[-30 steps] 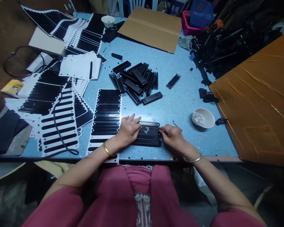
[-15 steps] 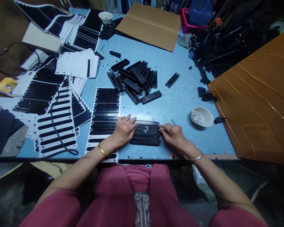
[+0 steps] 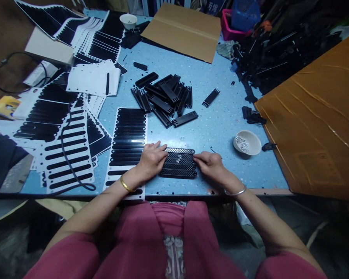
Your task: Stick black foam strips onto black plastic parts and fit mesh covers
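A set of black textured strips [image 3: 180,167] lies side by side on the blue table before me. Several small silver rings [image 3: 178,158] rest on top of it near the middle. My left hand [image 3: 152,158] grips the left end of the strips, its thumb and forefinger against them and its other fingers reaching away. At the right end, my right hand [image 3: 211,164] is closed in a pinch, its fingertips touching the strips' edge; whatever is between them is hidden. Under my left wrist is a white sheet with black strip stickers [image 3: 129,135].
Behind the strips is a pile of black plastic pieces [image 3: 168,95]. A white bowl of small silver rings [image 3: 247,142] stands at right, beside a large brown carton [image 3: 314,128]. Sticker sheets [image 3: 68,155] and a black cable [image 3: 64,147] cover the left side. Flat cardboard [image 3: 183,33] lies at the back.
My right hand has shifted slightly left against the end of the strips. My left hand stays in place, and the view has moved a little.
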Demonstrator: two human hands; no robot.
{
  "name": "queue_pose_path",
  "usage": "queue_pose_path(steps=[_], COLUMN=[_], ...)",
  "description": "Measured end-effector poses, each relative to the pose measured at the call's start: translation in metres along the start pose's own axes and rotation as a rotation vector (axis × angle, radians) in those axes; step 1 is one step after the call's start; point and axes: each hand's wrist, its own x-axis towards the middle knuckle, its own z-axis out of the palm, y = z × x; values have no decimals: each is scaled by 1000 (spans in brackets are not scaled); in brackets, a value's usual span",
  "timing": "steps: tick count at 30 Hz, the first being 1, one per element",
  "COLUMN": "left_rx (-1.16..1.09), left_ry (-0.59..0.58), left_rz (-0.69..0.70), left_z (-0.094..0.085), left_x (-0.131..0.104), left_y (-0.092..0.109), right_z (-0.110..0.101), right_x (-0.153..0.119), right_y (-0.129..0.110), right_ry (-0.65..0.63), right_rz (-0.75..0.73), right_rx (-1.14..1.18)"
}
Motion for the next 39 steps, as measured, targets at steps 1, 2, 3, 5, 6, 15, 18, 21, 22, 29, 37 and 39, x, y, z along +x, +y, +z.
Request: queue_pose_path(steps=[1, 2, 3, 5, 6, 15, 18, 21, 22, 29, 37, 39], left_rx=[-2, -6, -10, -20, -23, -58, -62, -63, -66, -70, -114, -83], left_ry=[1, 1, 0, -5, -9, -39, -43, -55, -62, -51, -41, -58], left_rz=[-1, -3, -5, -15, -21, -42, -47, -48, -50, -54, -47, -35], left_z=[0, 0, 0, 0, 0, 1, 1, 1, 1, 1, -5, -9], left_x=[0, 0, -1, -1, -1, -2, -2, -2, -2, 0, -7, -9], left_y=[0, 0, 0, 0, 0, -1, -1, -1, -2, 0, -7, -8], right_z=[0, 0, 0, -1, -1, 1, 2, 4, 4, -4, -7, -5], right_x=[0, 0, 1, 1, 1, -2, 2, 5, 6, 17, 22, 21], right_y=[0, 1, 1, 1, 1, -6, -8, -7, -7, -11, -12, -12], right_ry=[-4, -9, -11, -9, -5, 150, 101, 76, 76, -60, -102, -91], right_rz=[10, 17, 21, 21, 21, 233, 302, 340, 356, 569, 587, 572], right_rx=[6, 11, 16, 29, 41, 251, 331, 412, 441, 744, 766, 746])
